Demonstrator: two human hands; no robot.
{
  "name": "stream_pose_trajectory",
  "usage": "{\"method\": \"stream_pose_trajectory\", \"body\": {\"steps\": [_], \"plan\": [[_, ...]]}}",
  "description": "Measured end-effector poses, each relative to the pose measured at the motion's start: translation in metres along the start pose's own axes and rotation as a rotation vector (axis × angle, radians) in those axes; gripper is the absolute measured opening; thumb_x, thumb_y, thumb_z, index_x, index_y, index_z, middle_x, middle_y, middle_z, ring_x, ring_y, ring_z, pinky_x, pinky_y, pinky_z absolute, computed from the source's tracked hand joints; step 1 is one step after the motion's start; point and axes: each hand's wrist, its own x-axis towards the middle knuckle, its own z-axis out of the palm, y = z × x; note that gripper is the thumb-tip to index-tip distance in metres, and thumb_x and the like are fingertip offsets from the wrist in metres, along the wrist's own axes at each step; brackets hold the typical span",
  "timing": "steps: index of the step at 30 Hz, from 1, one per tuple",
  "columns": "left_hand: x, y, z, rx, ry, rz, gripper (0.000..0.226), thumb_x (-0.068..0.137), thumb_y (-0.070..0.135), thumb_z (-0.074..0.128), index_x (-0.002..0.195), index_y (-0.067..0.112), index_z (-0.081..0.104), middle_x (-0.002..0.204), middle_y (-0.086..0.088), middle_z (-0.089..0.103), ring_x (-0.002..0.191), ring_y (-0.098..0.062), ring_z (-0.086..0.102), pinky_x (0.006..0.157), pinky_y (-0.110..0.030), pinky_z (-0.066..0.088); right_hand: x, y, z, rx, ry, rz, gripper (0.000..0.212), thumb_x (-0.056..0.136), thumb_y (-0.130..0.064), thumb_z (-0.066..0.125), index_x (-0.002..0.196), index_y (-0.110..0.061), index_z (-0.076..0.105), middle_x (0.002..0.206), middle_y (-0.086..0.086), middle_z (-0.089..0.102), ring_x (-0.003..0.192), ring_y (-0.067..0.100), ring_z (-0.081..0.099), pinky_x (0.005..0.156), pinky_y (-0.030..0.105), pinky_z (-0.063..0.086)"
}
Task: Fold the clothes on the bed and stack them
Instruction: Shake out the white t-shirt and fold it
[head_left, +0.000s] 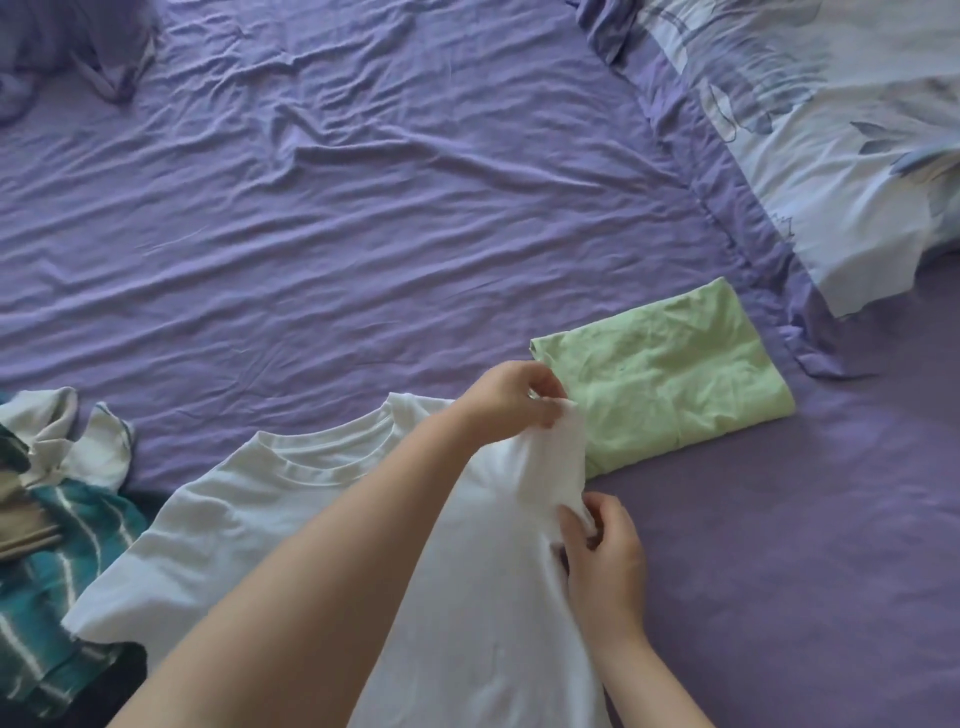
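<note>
A white t-shirt (270, 525) lies spread on the purple bed sheet (363, 234), collar away from me. My left hand (511, 400) reaches across the shirt and pinches the top edge of its right sleeve, lifting it. My right hand (605, 551) pinches the lower edge of the same sleeve near the armpit. A folded light green garment (670, 384) lies flat on the sheet just right of the sleeve.
A heap of unfolded clothes, with a teal striped piece (62, 571) and a white piece (78, 441), lies at the left edge. A floral pale blue pillow (831, 145) sits at the upper right. Crumpled purple fabric (67, 52) lies at the top left.
</note>
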Motion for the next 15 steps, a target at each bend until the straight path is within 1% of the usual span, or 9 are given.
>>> {"method": "stream_pose_trajectory", "body": {"steps": [2, 4, 5, 6, 8, 10, 12, 14, 15], "plan": [[-0.009, -0.009, -0.004, -0.066, -0.029, -0.055, 0.017, 0.078, 0.000, 0.060, 0.075, 0.017, 0.064, 0.073, 0.002, 0.063, 0.074, -0.013, 0.058, 0.078, -0.030, 0.050, -0.002, -0.002, 0.006, -0.090, 0.009, -0.172, 0.024, 0.077, -0.048, 0.050, 0.089, -0.028, 0.056, 0.084, -0.011, 0.060, 0.077, 0.015, 0.053, 0.070, 0.037, 0.045], [-0.021, -0.019, -0.006, -0.220, -0.027, -0.113, 0.009, 0.077, 0.008, 0.058, 0.072, 0.014, 0.061, 0.072, -0.001, 0.061, 0.072, -0.014, 0.058, 0.080, -0.034, 0.053, -0.006, -0.005, 0.011, -0.300, -0.004, -0.424, 0.022, 0.078, -0.035, 0.051, 0.095, -0.022, 0.055, 0.081, -0.006, 0.059, 0.075, 0.016, 0.047, 0.067, 0.032, 0.036], [-0.027, -0.024, -0.007, -0.284, 0.009, -0.136, 0.005, 0.076, 0.015, 0.059, 0.071, 0.014, 0.059, 0.070, 0.001, 0.059, 0.069, -0.014, 0.057, 0.078, -0.033, 0.054, -0.009, -0.006, 0.014, -0.392, -0.024, -0.537, 0.021, 0.075, -0.026, 0.050, 0.096, -0.022, 0.053, 0.078, -0.004, 0.057, 0.074, 0.016, 0.046, 0.066, 0.030, 0.032], [-0.033, -0.031, -0.008, -0.293, 0.077, -0.146, 0.007, 0.076, 0.018, 0.062, 0.071, 0.015, 0.058, 0.068, 0.003, 0.056, 0.066, -0.012, 0.055, 0.072, -0.029, 0.053, -0.013, -0.004, 0.016, -0.461, -0.059, -0.638, 0.026, 0.071, -0.019, 0.049, 0.097, -0.023, 0.052, 0.077, -0.004, 0.056, 0.074, 0.017, 0.045, 0.066, 0.029, 0.030], [-0.044, -0.048, -0.010, -0.167, 0.218, -0.143, 0.011, 0.082, 0.012, 0.064, 0.076, 0.017, 0.055, 0.069, 0.007, 0.051, 0.065, -0.011, 0.050, 0.061, -0.020, 0.045, -0.021, 0.004, 0.020, -0.556, -0.168, -0.773, 0.029, 0.069, -0.014, 0.049, 0.097, -0.022, 0.054, 0.082, -0.004, 0.056, 0.077, 0.018, 0.048, 0.069, 0.029, 0.031], [-0.054, -0.069, -0.010, 0.017, 0.244, -0.149, 0.021, 0.082, -0.001, 0.055, 0.087, 0.019, 0.056, 0.083, 0.006, 0.050, 0.077, -0.013, 0.048, 0.062, -0.019, 0.039, -0.026, 0.011, 0.019, -0.630, -0.248, -0.831, 0.018, 0.075, -0.019, 0.052, 0.092, -0.021, 0.059, 0.086, -0.004, 0.055, 0.080, 0.021, 0.053, 0.073, 0.031, 0.033], [-0.062, -0.090, -0.009, 0.160, 0.227, -0.170, 0.036, 0.081, -0.006, 0.049, 0.103, 0.020, 0.059, 0.103, 0.003, 0.046, 0.094, -0.016, 0.049, 0.072, -0.022, 0.041, -0.028, 0.014, 0.016, -0.652, -0.277, -0.827, 0.015, 0.080, -0.026, 0.053, 0.090, -0.020, 0.061, 0.091, -0.003, 0.057, 0.085, 0.021, 0.055, 0.077, 0.032, 0.034], [-0.069, -0.104, -0.006, 0.321, 0.294, -0.153, 0.044, 0.081, -0.003, 0.053, 0.116, 0.023, 0.059, 0.120, 0.001, 0.045, 0.112, -0.019, 0.046, 0.086, -0.027, 0.042, -0.029, 0.013, 0.016, -0.662, -0.276, -0.816, 0.023, 0.084, -0.028, 0.050, 0.101, -0.019, 0.064, 0.106, -0.001, 0.062, 0.100, 0.020, 0.056, 0.084, 0.034, 0.035], [-0.072, -0.108, -0.005, 0.425, 0.332, -0.140, 0.046, 0.082, 0.002, 0.056, 0.121, 0.026, 0.058, 0.129, 0.001, 0.044, 0.120, -0.021, 0.041, 0.094, -0.029, 0.039, -0.029, 0.012, 0.018, -0.681, -0.283, -0.827, 0.030, 0.086, -0.028, 0.048, 0.108, -0.018, 0.064, 0.117, 0.002, 0.061, 0.110, 0.021, 0.054, 0.089, 0.036, 0.036]]}}
